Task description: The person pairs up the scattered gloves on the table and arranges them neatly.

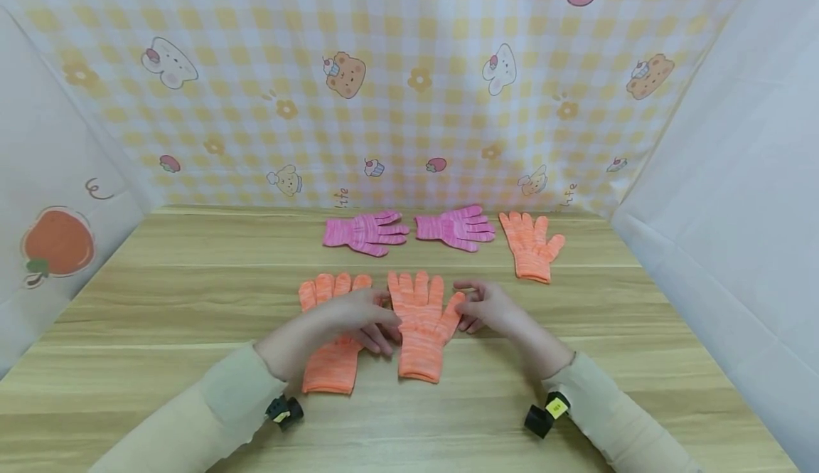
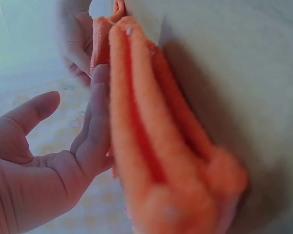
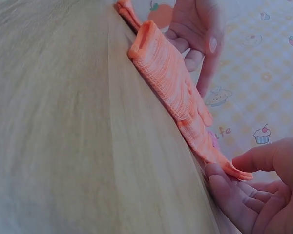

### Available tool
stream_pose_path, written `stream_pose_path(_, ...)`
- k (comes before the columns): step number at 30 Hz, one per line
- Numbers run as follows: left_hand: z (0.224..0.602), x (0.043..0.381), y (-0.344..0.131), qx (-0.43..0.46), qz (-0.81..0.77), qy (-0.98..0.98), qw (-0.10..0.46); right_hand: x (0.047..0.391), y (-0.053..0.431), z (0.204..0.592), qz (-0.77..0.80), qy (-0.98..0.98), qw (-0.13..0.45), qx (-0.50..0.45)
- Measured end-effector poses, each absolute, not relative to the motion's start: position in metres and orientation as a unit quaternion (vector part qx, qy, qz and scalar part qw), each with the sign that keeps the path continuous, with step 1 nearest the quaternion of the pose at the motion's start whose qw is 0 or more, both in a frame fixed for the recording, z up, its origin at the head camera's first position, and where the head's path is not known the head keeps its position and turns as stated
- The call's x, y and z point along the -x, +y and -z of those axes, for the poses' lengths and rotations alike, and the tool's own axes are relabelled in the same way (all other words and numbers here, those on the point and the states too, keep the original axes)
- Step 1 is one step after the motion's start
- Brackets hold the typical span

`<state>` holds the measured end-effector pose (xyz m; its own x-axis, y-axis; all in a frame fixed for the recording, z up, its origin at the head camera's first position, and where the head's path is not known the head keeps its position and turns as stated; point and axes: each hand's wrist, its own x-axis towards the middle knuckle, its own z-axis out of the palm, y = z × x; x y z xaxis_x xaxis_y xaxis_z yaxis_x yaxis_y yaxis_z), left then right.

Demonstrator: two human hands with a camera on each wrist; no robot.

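Note:
Two orange knitted gloves lie side by side, fingers pointing away: the left orange glove (image 1: 329, 370) and the middle orange glove (image 1: 419, 345). Over the left glove reaches my left hand (image 1: 361, 316), covering part of it. Its fingertips are at the middle glove's left edge; in the left wrist view the thumb stands apart from the fingers. On the other side, my right hand (image 1: 489, 307) pinches the middle glove's thumb, with its own thumb above and fingers beneath, as the right wrist view shows.
Farther back lie two pink gloves, a left one (image 1: 365, 232) and a right one (image 1: 454, 228), fingers pointing right. Another orange glove (image 1: 531, 245) lies at the back right. A checked cloth (image 1: 409, 124) hangs behind the wooden table (image 1: 192, 302), with white side panels.

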<state>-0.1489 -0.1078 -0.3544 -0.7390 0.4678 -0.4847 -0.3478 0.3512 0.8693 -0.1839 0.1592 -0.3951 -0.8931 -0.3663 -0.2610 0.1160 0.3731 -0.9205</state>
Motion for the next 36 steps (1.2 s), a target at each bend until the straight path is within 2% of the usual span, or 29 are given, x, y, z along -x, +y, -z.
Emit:
stream_pose_path(9,0.347,0.147,-0.107,-0.075,-0.512,0.788,0.333,0.187,0.166,0.391,0.526,0.827,0.167,0.108)
stream_pose_path(13,0.346,0.143,-0.104,-0.152,-0.460,0.819,0.307,0.185,0.168,0.389,0.476,0.856,0.116,0.167)
stream_pose_path(20,0.347,0.127,-0.096,-0.305,-0.298,0.877,0.220,0.182,0.166,0.385,0.328,0.893,0.034,0.308)
stream_pose_path(26,0.349,0.118,-0.089,-0.377,-0.192,0.884,0.200,0.181,0.165,0.388,0.229,0.887,0.031,0.401)
stream_pose_path(36,0.350,0.107,-0.086,-0.375,-0.129,0.889,0.226,0.178,0.165,0.392,0.193,0.887,0.073,0.412)
